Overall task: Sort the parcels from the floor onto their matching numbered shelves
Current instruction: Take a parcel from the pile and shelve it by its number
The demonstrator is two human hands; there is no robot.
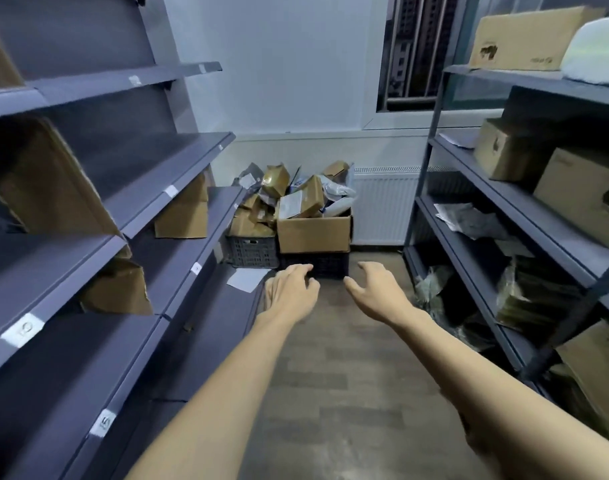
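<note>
Two bare forearms stretch forward over the grey wood-pattern floor. The left hand and right hand are palm-down, fingers loosely spread, holding nothing. Beyond them, brown cardboard and grey bagged parcels fill an open cardboard box stacked on dark plastic crates against the far wall.

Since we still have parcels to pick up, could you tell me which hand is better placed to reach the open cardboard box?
Probably the right hand: its empty grip points straight at the open cardboard box; the left hand sits nearer the shelving.
</note>
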